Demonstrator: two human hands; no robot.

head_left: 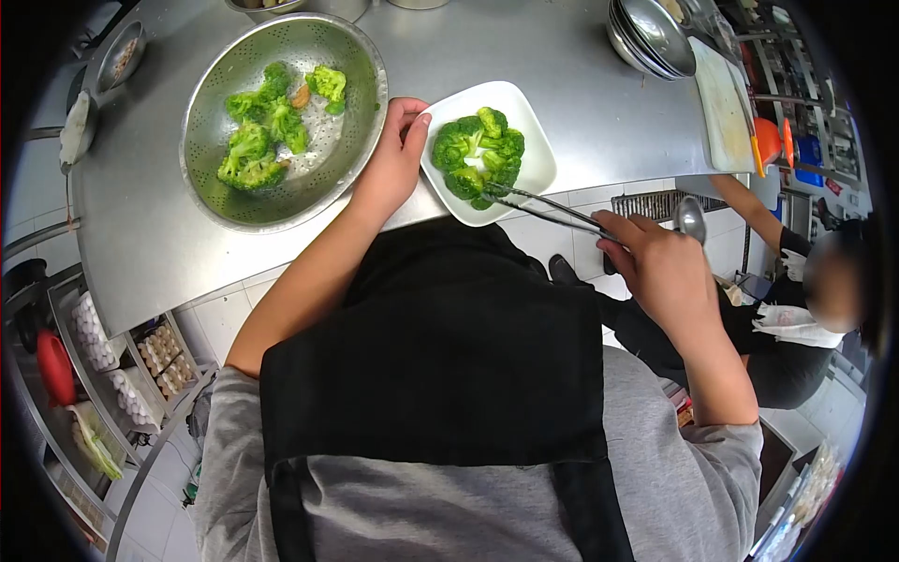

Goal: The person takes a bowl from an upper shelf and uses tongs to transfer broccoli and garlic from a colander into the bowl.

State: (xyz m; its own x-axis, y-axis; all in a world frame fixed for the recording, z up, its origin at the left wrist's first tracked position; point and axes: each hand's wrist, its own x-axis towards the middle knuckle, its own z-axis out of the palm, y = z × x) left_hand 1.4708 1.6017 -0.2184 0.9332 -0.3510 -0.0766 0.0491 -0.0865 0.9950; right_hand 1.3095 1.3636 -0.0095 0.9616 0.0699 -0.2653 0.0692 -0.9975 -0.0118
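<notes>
On the steel table a white square plate [537, 167] bears a ring of green broccoli [506, 155]. My left hand [397, 161] grips the plate's left edge, thumb at the rim, close beside the colander. Metal tongs [552, 208] are in my right hand [663, 267], their tips touching the broccoli at the plate's lower side. A spoon-like metal end [689, 220] shows just above that hand. To the left stands a large perforated steel colander [323, 173] with several broccoli pieces [251, 142] and a small brown piece [301, 96] inside.
Stacked metal bowls [655, 42] stand at the back right, by a white cutting board [723, 108] and an orange item [768, 142]. A small bowl [123, 56] sits at the far left. Another person [787, 328] is at the right. Egg trays [161, 361] fill the lower-left shelf.
</notes>
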